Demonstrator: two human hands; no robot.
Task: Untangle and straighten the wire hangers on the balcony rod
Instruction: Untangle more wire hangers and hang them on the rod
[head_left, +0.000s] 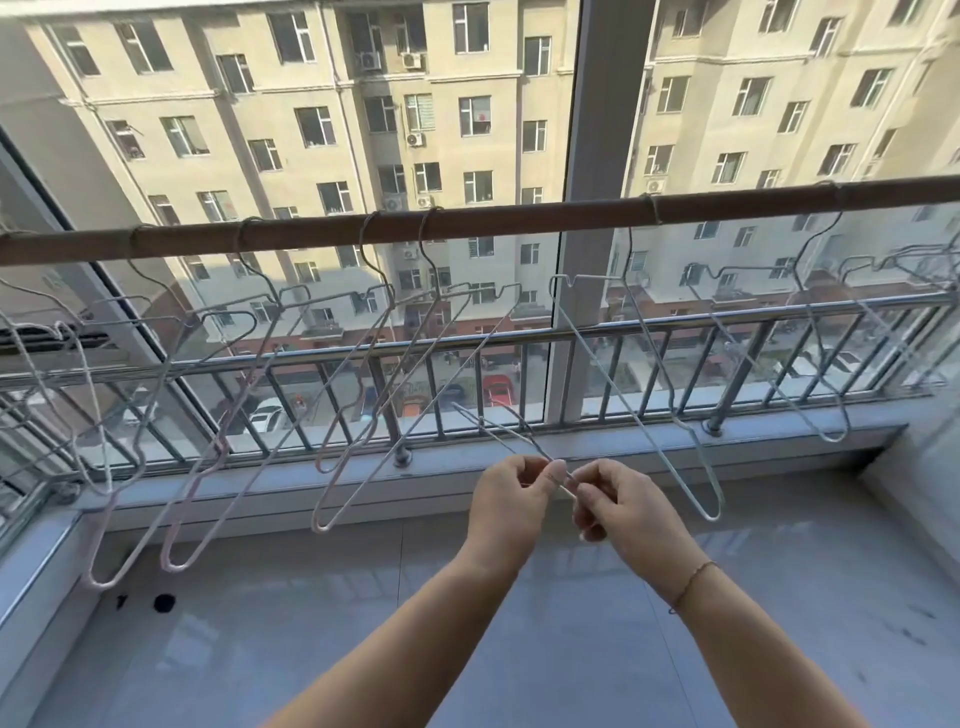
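A brown balcony rod (519, 217) runs across the view at head height. Several white wire hangers hang from it by their hooks, tilted; one (415, 415) hangs left of centre and another (639, 395) hangs to the right. A loose wire hanger (498, 428) is off the rod, pointing away from me toward the railing. My left hand (511, 501) and my right hand (618, 501) meet in front of me, both pinching the near end of this hanger's thin wire.
A metal railing (519, 338) with vertical bars stands behind the hangers in front of the window glass. A grey window post (597, 156) rises right of centre. The tiled ledge (467, 597) lies below. More hangers cluster at far left (78, 415) and far right (909, 270).
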